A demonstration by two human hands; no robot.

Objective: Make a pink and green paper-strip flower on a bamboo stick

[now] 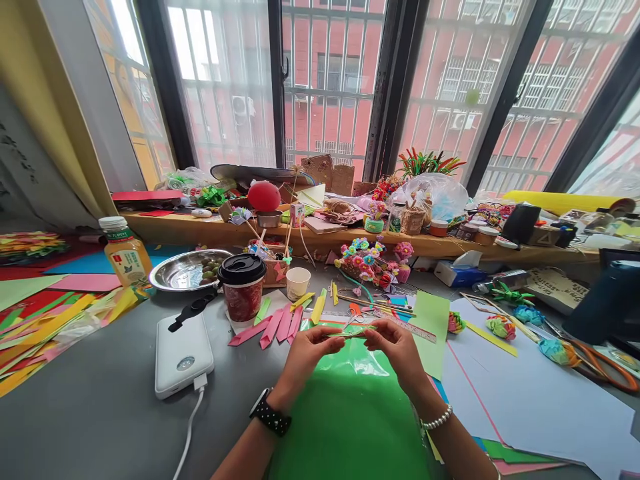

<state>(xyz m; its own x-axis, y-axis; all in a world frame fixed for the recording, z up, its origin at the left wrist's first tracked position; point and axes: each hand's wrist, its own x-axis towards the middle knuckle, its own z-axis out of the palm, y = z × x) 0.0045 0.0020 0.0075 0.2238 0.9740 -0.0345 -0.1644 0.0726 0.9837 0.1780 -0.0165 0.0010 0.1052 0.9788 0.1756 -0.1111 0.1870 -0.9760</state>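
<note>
Between both hands is a thin green paper strip [353, 332], held level above a glossy green sheet [355, 413]. My left hand [313, 350], with a black watch at the wrist, pinches the strip's left end between thumb and fingers. At its right end my right hand [397, 347], wearing a beaded bracelet, is closed in the same way. Just beyond the fingers lie small scissors [355, 312] and a clear ruler [420, 330]. Folded pink paper strips [273, 328] rest left of the hands, near a yellow strip [319, 307].
A lidded cup [243, 290], paper cup [299, 284], metal bowl [165, 275], juice bottle [125, 253] and white power bank [183, 353] with a cable stand left. White sheets [525, 373], paper balls [501, 327] and orange-handled scissors [600, 367] are right. Paper flowers [365, 260] stand behind.
</note>
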